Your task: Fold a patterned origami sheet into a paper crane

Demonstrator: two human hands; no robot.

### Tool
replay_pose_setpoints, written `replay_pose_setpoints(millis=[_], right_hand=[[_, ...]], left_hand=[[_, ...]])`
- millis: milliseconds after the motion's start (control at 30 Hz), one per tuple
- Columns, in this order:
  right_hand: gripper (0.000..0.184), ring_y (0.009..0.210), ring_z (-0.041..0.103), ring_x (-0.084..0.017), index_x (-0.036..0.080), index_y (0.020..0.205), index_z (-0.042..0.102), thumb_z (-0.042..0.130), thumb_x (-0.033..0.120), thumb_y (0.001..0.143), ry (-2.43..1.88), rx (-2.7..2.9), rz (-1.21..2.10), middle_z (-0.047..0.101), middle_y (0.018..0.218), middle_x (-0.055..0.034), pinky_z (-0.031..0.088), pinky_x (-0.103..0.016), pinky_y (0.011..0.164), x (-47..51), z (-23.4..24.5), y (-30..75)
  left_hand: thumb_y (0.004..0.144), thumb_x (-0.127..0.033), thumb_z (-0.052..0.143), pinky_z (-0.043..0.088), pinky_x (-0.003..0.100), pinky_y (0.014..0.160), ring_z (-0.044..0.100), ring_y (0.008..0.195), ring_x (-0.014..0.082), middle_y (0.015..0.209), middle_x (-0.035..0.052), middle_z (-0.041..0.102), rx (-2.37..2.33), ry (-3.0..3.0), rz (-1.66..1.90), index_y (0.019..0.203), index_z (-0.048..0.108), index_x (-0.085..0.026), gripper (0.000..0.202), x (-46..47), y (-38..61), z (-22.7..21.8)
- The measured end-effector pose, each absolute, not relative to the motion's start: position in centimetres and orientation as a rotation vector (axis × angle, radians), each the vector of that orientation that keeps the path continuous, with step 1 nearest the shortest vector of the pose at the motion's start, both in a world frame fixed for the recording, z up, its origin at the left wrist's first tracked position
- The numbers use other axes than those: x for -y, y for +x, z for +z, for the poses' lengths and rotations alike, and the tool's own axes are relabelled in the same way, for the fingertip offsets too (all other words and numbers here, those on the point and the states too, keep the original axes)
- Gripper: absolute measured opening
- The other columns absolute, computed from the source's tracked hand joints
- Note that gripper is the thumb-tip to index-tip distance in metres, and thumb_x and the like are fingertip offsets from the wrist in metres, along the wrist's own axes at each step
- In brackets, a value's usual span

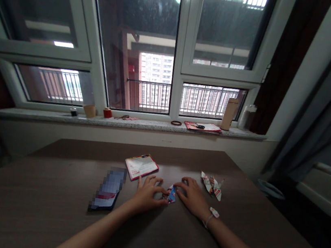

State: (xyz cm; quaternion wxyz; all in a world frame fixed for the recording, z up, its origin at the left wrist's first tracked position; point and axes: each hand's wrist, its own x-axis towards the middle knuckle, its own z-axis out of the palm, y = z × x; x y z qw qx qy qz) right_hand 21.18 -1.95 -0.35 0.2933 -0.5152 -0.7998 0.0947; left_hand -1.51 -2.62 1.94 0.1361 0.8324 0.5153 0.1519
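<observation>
A small folded piece of patterned paper (171, 194), blue and red, lies on the dark wooden table (49, 206) between my two hands. My left hand (146, 193) rests on the table with fingers bent, its fingertips pressing the paper's left side. My right hand (194, 195) presses the paper's right edge with curled fingers; a white band sits on that wrist. A finished folded paper crane (212, 185) lies just right of my right hand.
A phone (108, 190) lies left of my left hand. A red-and-white leaflet (141, 166) lies beyond the hands. On the windowsill (152, 127) stand small cups, a leaflet, a tall beige bottle (229, 113) and a white bottle. A grey curtain hangs at right.
</observation>
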Motion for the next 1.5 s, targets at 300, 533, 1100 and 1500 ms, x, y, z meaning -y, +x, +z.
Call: replay_pose_setpoints(millis=[300, 533, 1100, 1500], right_hand=[[0.018, 0.115, 0.051, -0.020, 0.027, 0.102, 0.070, 0.062, 0.027, 0.086, -1.051, 2.163, 0.353, 0.060, 0.116, -0.0056, 0.038, -0.036, 0.103, 2.7, 0.4, 21.6], [0.012, 0.108, 0.055, -0.020, 0.029, 0.093, 0.072, 0.067, 0.026, 0.083, -0.934, 2.319, 0.285, 0.068, 0.102, -0.0012, 0.034, -0.041, 0.103, 3.3, 0.8, 21.1], [0.014, 0.116, 0.051, -0.020, 0.024, 0.097, 0.068, 0.055, 0.025, 0.092, -1.092, 2.318, 0.209, 0.067, 0.103, -0.0028, 0.020, -0.047, 0.113, 3.5, 0.7, 20.3], [0.020, 0.107, 0.051, -0.022, 0.022, 0.083, 0.068, 0.057, 0.037, 0.090, -1.268, 2.139, 0.314, 0.064, 0.101, -0.0051, 0.036, -0.037, 0.099, 3.0, 0.2, 20.0]], left_hand=[[0.070, -0.060, 0.073, -0.002, 0.070, 0.108, 0.027, 0.137, 0.0376, 0.143, 0.0029, 0.046, -1.457, 2.443, 0.420, 0.113, 0.067, -0.046, 0.045, 2.5, -1.8, 1.7], [0.073, -0.060, 0.070, -0.007, 0.071, 0.106, 0.034, 0.133, 0.0339, 0.136, 0.0000, 0.053, -1.502, 2.523, 0.546, 0.108, 0.068, -0.047, 0.038, 2.7, -1.3, 1.1], [0.080, -0.042, 0.071, -0.005, 0.069, 0.108, 0.041, 0.128, 0.0289, 0.128, -0.0016, 0.060, -1.526, 2.483, 0.662, 0.087, 0.075, -0.037, 0.010, 2.1, -1.1, 0.7], [0.084, -0.043, 0.064, 0.002, 0.067, 0.110, 0.043, 0.126, 0.0293, 0.131, 0.0019, 0.057, -1.641, 2.317, 0.696, 0.082, 0.075, -0.030, 0.017, 2.2, -0.1, 0.8]])
